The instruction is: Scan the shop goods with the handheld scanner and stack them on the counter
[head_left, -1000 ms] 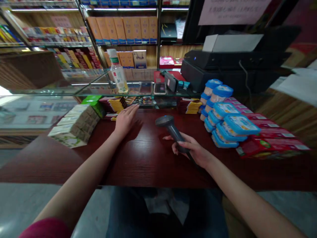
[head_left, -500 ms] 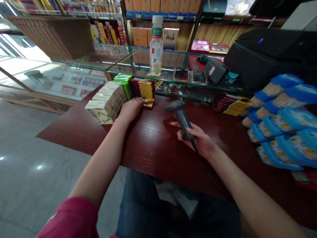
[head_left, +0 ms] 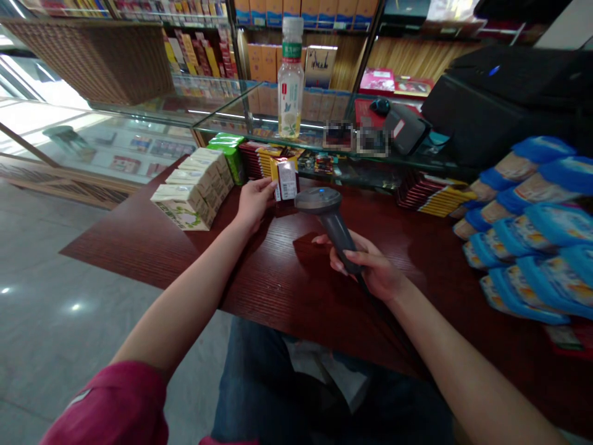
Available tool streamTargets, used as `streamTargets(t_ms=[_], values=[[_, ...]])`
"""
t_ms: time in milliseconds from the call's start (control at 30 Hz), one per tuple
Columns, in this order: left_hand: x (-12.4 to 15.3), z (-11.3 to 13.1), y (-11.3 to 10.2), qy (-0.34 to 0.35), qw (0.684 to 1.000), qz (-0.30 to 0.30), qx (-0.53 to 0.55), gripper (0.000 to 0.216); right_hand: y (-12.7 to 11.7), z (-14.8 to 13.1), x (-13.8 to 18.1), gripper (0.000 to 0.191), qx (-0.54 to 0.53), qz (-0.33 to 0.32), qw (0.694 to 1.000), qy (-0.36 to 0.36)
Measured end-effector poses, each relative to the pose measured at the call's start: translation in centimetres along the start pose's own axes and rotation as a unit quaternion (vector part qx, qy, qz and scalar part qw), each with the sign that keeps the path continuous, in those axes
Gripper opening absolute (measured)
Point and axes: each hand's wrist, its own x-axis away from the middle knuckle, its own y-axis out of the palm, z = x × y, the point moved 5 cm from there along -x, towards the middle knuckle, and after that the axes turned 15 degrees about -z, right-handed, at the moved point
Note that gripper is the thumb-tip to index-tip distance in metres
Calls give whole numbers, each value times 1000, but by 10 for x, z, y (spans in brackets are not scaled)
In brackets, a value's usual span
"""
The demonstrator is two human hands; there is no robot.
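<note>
My left hand (head_left: 254, 201) grips a small red and white box (head_left: 286, 179) and holds it upright just above the dark red counter (head_left: 287, 278). My right hand (head_left: 370, 267) is closed round the handle of a grey barcode scanner (head_left: 327, 219). The scanner's head sits right beside the box, a blue light showing on top. Behind the box lies a stack of similar red and yellow boxes (head_left: 262, 161).
A row of cream cartons (head_left: 194, 188) and a green box (head_left: 227, 148) lie to the left. Blue-lidded tubs (head_left: 532, 222) are piled at the right. A drink bottle (head_left: 290, 80) stands on the glass shelf (head_left: 324, 139). A black printer (head_left: 504, 105) is at the back right.
My left hand has taken a small box from the stack and lifted it up in front of the scanner. My right hand has raised the scanner a little toward it.
</note>
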Motion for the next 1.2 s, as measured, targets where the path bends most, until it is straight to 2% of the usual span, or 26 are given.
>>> streamTargets(t_ms=[300, 400, 500, 567, 667, 733, 800, 900, 967, 1033, 1100, 1200], values=[[-1, 2, 9, 0, 1000, 5, -4, 13, -2, 3, 1, 38, 2, -3, 1000, -17], [-1, 2, 9, -1, 1000, -11, -9, 13, -2, 2, 2, 37, -12, 3, 999, -30], [0, 2, 10, -6, 999, -53, -10, 10, -6, -2, 4, 35, -27, 26, 998, -44], [1, 1, 13, -15, 996, -84, 4, 23, -12, -6, 10, 35, -29, 57, 997, -49], [4, -2, 18, -17, 995, -98, 24, 55, -26, -13, 28, 37, -25, 108, 992, -63], [2, -2, 23, -8, 996, -91, 10, 63, -39, -17, 48, 39, -13, 142, 987, -78], [-3, 0, 36, 14, 996, -89, -22, 60, -51, -22, 74, 41, 2, 177, 980, -91], [-14, 15, 73, 72, 986, -111, -104, 47, -65, -26, 117, 44, 15, 219, 971, -96], [-21, 32, 110, 121, 967, -128, -186, 35, -71, -27, 140, 43, 20, 238, 966, -95], [-27, 53, 153, 171, 933, -136, -285, 28, -74, -28, 157, 41, 19, 253, 962, -97], [-32, 72, 199, 214, 880, -148, -396, 31, -76, -27, 166, 39, 15, 265, 958, -104], [-42, 89, 264, 248, 768, -185, -560, 38, -78, -25, 169, 37, 7, 285, 950, -125]])
